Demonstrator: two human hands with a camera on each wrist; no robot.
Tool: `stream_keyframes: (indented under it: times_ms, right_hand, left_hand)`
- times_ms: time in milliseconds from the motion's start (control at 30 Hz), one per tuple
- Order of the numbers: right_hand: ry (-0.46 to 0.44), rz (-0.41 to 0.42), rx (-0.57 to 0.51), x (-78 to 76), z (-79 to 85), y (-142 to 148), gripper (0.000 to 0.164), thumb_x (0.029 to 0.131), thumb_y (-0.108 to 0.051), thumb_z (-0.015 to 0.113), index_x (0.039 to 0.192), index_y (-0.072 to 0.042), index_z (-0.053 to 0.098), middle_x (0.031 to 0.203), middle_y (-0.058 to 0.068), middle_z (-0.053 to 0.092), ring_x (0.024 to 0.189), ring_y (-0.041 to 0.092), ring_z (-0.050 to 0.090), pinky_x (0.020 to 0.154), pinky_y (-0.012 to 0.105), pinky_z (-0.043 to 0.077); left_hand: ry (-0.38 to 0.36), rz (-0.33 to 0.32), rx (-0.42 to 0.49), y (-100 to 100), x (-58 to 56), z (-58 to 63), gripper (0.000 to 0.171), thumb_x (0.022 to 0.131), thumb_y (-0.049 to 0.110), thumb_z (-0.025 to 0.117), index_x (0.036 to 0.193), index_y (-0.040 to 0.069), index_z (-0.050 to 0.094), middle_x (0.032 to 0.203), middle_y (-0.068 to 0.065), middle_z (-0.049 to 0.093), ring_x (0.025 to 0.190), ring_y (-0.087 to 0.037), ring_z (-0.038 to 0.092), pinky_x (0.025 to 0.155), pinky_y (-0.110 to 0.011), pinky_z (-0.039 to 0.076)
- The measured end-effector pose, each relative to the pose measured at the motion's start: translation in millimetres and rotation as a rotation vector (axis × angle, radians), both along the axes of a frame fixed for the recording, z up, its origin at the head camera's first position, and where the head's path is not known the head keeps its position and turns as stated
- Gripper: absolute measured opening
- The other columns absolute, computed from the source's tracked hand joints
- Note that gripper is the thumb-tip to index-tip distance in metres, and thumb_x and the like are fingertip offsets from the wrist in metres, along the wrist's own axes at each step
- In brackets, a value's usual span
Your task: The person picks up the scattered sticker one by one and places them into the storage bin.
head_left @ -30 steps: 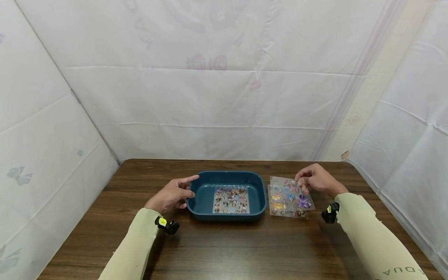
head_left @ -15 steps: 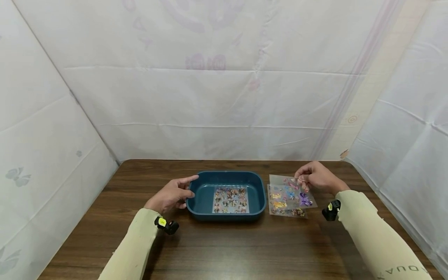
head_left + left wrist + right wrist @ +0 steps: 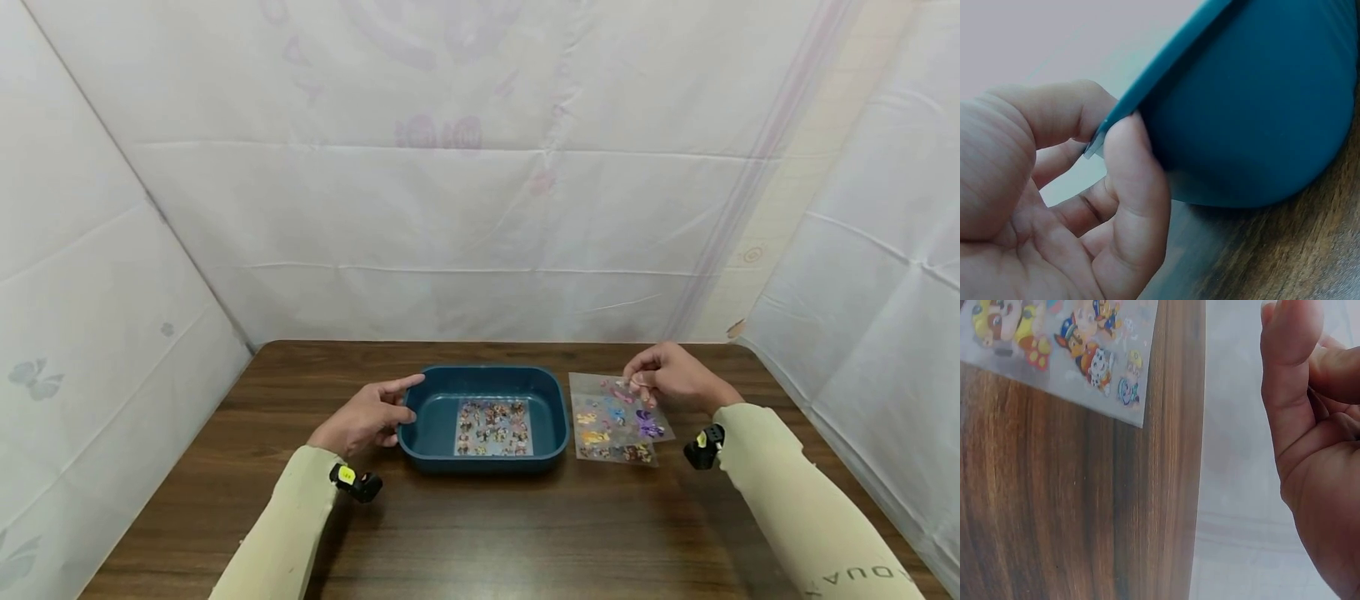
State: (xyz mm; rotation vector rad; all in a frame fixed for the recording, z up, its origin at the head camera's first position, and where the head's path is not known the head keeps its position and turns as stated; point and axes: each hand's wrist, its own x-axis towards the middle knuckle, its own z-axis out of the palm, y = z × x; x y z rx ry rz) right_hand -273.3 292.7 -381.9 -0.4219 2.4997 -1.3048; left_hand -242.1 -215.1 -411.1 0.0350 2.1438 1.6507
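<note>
A dark teal plastic basin stands on the table, a clear sticker sheet with small cartoon figures lying flat inside. At the basin's left end, my left hand pinches the rim; the left wrist view has the thumb and fingers on either side of the rim. Right of the basin, my right hand pinches the far right part of another clear sticker sheet with yellow, blue and purple figures. Beneath it lies a further sticker sheet, mostly covered; its cartoon dogs show in the right wrist view.
The brown wood-grain table runs up to a white patterned cloth behind, with more cloth at both sides. Black cameras are strapped to both wrists, below pale sleeves.
My right hand has risen slightly, then shifted a little left with the upper sticker sheet, baring more of the lower one's near edge. The left hand and basin hold their place.
</note>
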Motion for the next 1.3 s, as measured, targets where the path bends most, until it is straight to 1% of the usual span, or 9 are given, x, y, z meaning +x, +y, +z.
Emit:
stream_keyframes:
  times_ms: [233, 467, 600, 700, 800, 933, 1000, 1200, 1300]
  right_hand:
    - [0.033, 0.003, 0.023, -2.7, 0.6, -5, 0.019, 0.101, 0.003, 0.056, 0.107, 0.009, 0.073, 0.08, 0.011, 0.072, 0.058, 0.016, 0.065, 0.059, 0.036, 0.059]
    - [0.027, 0.016, 0.018, -2.1, 2.4, -11, 0.021, 0.102, 0.004, 0.053, 0.106, 0.009, 0.073, 0.078, 0.009, 0.07, 0.059, 0.013, 0.063, 0.056, 0.035, 0.058]
    - [0.038, 0.029, 0.019, -1.8, 1.2, -14, 0.021, 0.103, 0.003, 0.054, 0.109, 0.009, 0.073, 0.077, 0.009, 0.071, 0.059, 0.014, 0.064, 0.058, 0.041, 0.059]
    - [0.03, 0.032, 0.014, -1.6, 0.9, -17, 0.021, 0.103, 0.002, 0.054, 0.11, 0.009, 0.073, 0.079, 0.01, 0.072, 0.059, 0.014, 0.065, 0.06, 0.045, 0.06]
    - [0.02, 0.033, 0.012, -1.8, 0.3, -20, 0.022, 0.104, 0.003, 0.052, 0.11, 0.009, 0.073, 0.081, 0.01, 0.072, 0.06, 0.016, 0.066, 0.062, 0.048, 0.06]
    - [0.035, 0.031, 0.022, -2.5, 0.0, -23, 0.024, 0.104, 0.002, 0.051, 0.112, 0.007, 0.073, 0.081, 0.011, 0.072, 0.061, 0.021, 0.068, 0.063, 0.052, 0.059]
    - [0.034, 0.032, 0.016, -2.3, 0.6, -25, 0.023, 0.104, 0.001, 0.051, 0.112, 0.007, 0.073, 0.081, 0.01, 0.072, 0.062, 0.021, 0.068, 0.063, 0.051, 0.059]
    - [0.007, 0.036, -0.007, -2.7, 1.3, -31, 0.023, 0.105, 0.0, 0.053, 0.113, 0.007, 0.073, 0.082, 0.01, 0.073, 0.061, 0.019, 0.067, 0.062, 0.043, 0.06]
    - [0.017, 0.042, 0.006, -3.0, 2.4, -34, 0.023, 0.105, 0.0, 0.053, 0.112, 0.006, 0.074, 0.08, 0.01, 0.072, 0.06, 0.021, 0.066, 0.058, 0.04, 0.057]
  left_hand:
    - [0.005, 0.0, 0.001, -1, 0.0, 0.8, 0.074, 0.094, 0.004, 0.07, 0.16, 0.027, 0.044, 0.095, -0.005, 0.04, 0.058, -0.015, 0.044, 0.055, -0.028, 0.048]
    - [0.007, -0.003, 0.006, -1, -0.1, -0.1, 0.073, 0.095, 0.005, 0.069, 0.16, 0.027, 0.044, 0.096, -0.005, 0.04, 0.059, -0.015, 0.043, 0.055, -0.028, 0.048]
    - [-0.001, -0.005, 0.006, -2, -0.5, -1.0, 0.074, 0.095, 0.004, 0.069, 0.161, 0.026, 0.043, 0.093, -0.004, 0.04, 0.06, -0.015, 0.043, 0.056, -0.028, 0.048]
    - [-0.005, 0.001, 0.013, -1, -0.6, -2.7, 0.074, 0.095, 0.003, 0.069, 0.16, 0.027, 0.044, 0.092, -0.004, 0.039, 0.059, -0.015, 0.042, 0.055, -0.028, 0.047]
    - [-0.006, 0.002, 0.028, -1, -0.7, -4.5, 0.073, 0.095, 0.002, 0.068, 0.159, 0.028, 0.045, 0.089, -0.003, 0.039, 0.056, -0.015, 0.04, 0.055, -0.028, 0.047]
    - [-0.006, -0.004, 0.041, -2, -0.1, -5.5, 0.072, 0.096, 0.002, 0.067, 0.16, 0.028, 0.044, 0.086, -0.002, 0.038, 0.054, -0.014, 0.038, 0.054, -0.028, 0.046]
    - [-0.005, -0.002, 0.042, -2, 0.0, -5.4, 0.073, 0.096, 0.002, 0.067, 0.16, 0.028, 0.045, 0.086, -0.002, 0.038, 0.054, -0.014, 0.038, 0.054, -0.028, 0.046]
    - [0.0, -0.002, 0.041, -2, -0.1, -5.2, 0.072, 0.096, 0.002, 0.067, 0.16, 0.027, 0.045, 0.085, -0.002, 0.038, 0.054, -0.014, 0.037, 0.055, -0.028, 0.047]
    - [-0.002, -0.004, 0.04, -1, -0.2, -5.7, 0.073, 0.095, 0.002, 0.067, 0.16, 0.027, 0.044, 0.085, -0.002, 0.038, 0.054, -0.014, 0.037, 0.055, -0.028, 0.047]
